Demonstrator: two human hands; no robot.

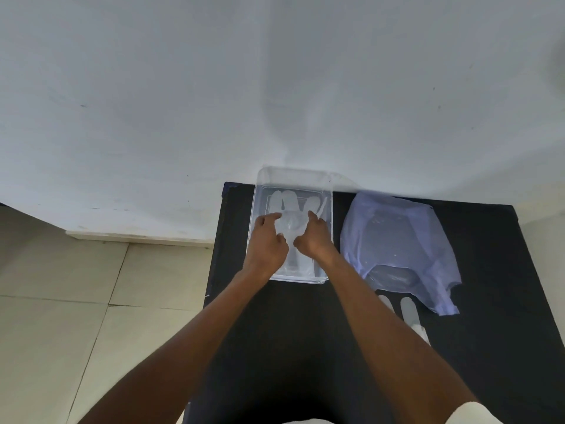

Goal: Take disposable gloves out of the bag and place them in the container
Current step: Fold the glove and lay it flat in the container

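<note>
A thin, translucent disposable glove point(289, 209) lies flat in the clear plastic container point(260, 191), its digits pointing toward the wall. The left hand point(267, 243) and right hand point(312, 237) rest on it, fingers point(272, 216) loosely curled, pressing rather than gripping. Beside it on the black surface point(489, 301) lies a pale blue bag point(397, 240), with another glove point(408, 310) near it.

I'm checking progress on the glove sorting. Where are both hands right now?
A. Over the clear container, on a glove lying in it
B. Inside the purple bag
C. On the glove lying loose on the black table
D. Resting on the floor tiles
A: the left hand and right hand both reach into the clear container, fingertips on the glove spread flat inside it.
</note>
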